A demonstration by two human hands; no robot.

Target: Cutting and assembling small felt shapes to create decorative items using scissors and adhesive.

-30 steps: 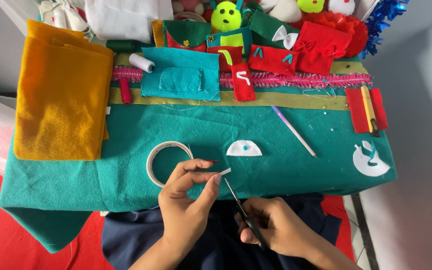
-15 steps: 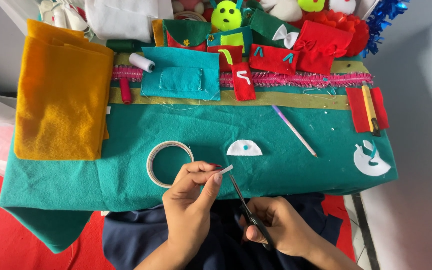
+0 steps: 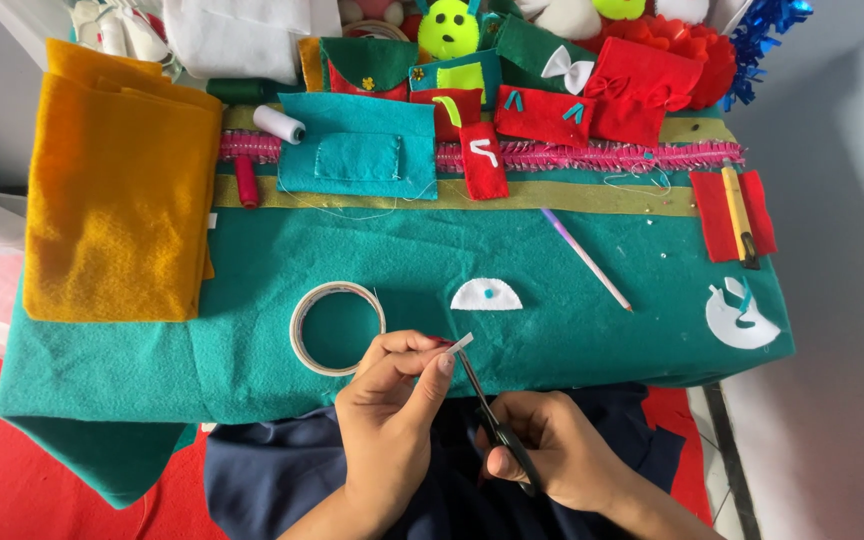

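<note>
My left hand (image 3: 392, 415) pinches a small white felt strip (image 3: 460, 343) between thumb and fingers, just over the near edge of the teal felt cloth (image 3: 252, 340). Black scissors (image 3: 487, 415) are gripped in my right hand (image 3: 552, 455), their blades pointing up to the strip. A roll of white tape (image 3: 337, 327) lies flat to the left of my left hand. A white felt half-circle (image 3: 486, 295) with a teal dot sits just beyond the strip.
Folded yellow felt (image 3: 117, 200) lies at the left. A purple pencil (image 3: 585, 258), a red felt piece with a yellow cutter (image 3: 737, 212), a white cut-out shape (image 3: 740, 318), a teal pocket piece (image 3: 357, 150), thread spools and several felt toys fill the back.
Both hands shifted slightly right and up. The scissor blades have closed in on the white strip held by my left hand.
</note>
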